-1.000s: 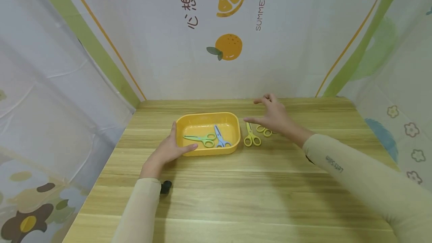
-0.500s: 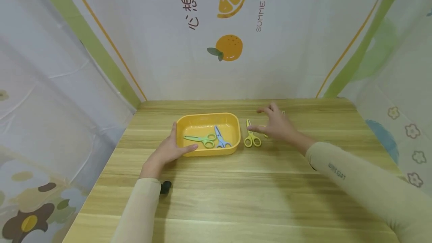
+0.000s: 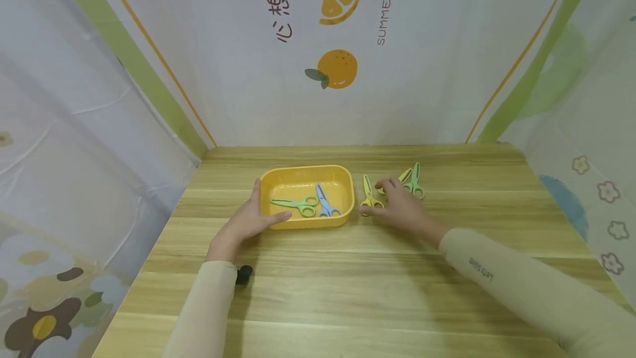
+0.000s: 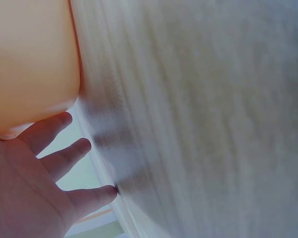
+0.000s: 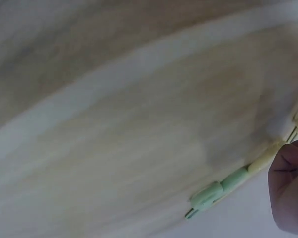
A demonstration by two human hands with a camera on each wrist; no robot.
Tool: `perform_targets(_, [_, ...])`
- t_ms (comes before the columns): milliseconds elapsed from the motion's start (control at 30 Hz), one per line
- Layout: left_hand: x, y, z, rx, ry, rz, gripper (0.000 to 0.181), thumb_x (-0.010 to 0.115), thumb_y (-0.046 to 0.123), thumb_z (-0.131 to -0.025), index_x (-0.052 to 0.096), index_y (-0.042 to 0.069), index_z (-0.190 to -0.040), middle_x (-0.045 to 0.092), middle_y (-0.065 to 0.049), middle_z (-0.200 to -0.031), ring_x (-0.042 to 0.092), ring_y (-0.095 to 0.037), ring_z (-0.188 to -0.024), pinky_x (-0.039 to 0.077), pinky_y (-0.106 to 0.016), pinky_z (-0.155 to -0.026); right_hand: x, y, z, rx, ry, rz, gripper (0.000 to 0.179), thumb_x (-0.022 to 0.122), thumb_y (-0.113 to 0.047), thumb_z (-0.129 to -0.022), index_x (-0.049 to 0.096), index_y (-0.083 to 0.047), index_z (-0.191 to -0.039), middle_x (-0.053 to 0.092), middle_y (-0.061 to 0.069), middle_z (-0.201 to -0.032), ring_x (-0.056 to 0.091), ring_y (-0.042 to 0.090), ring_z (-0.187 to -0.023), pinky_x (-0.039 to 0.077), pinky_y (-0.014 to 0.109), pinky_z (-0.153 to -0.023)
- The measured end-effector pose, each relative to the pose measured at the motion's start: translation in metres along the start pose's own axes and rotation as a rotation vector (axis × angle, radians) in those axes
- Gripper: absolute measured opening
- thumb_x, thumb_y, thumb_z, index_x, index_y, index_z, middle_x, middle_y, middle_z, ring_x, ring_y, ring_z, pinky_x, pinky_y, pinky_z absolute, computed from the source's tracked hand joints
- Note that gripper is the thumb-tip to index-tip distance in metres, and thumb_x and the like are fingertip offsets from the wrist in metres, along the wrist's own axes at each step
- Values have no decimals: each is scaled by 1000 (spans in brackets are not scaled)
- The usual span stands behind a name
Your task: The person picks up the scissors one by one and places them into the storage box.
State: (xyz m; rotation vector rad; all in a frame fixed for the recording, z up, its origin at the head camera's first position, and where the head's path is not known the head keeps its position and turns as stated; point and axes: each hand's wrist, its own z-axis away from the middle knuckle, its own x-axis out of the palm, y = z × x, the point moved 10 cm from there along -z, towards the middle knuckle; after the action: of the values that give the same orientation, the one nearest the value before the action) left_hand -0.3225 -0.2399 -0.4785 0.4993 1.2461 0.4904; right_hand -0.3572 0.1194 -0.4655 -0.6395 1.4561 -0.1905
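Observation:
My left hand (image 3: 245,217) grips the near left corner of a yellow plastic tub (image 3: 305,171), its thumb over the front rim. Its other fingers (image 4: 64,156) spread against the outside, fairly straight. Inside the tub lie green scissors (image 3: 297,203) and blue scissors (image 3: 323,200). Just right of the tub, my right hand (image 3: 402,206) is low over yellow scissors (image 3: 367,188), thumb at a handle loop and index finger bent beside them. A gap shows between thumb and finger. Beyond this hand, a second yellow pair (image 3: 404,175) is partly hidden, touching green scissors (image 3: 415,178).
The wooden table (image 3: 318,291) meets a printed cloth (image 3: 318,120) at its back edge, with more cloth hanging at both sides. A small black object (image 3: 244,275) shows by the left wrist.
My right hand has come down and toward me, its thumb now at the near yellow scissors' handles. This uncovers the green scissors behind. The left hand and tub stay put.

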Motion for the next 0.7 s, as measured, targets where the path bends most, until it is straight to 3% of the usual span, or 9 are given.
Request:
perform_targets(367, [3, 0, -1, 13, -3, 12, 145, 68, 87, -81, -31, 23, -165, 17, -29, -175, 33, -52, -157, 32, -68, -125, 19, 10, 7, 47, -19, 34, 88, 72, -74, -89, 56, -6, -143, 62, 16, -136, 67, 35, -115, 55, 56, -98])
perform_targets(700, [2, 1, 1, 14, -9, 15, 144, 68, 85, -82, -32, 22, -164, 16, -30, -175, 33, -53, -157, 32, -68, -126, 29, 13, 2, 28, -5, 165, 90, 70, -80, -86, 60, -8, -138, 65, 11, -124, 67, 25, -94, 55, 42, -74])
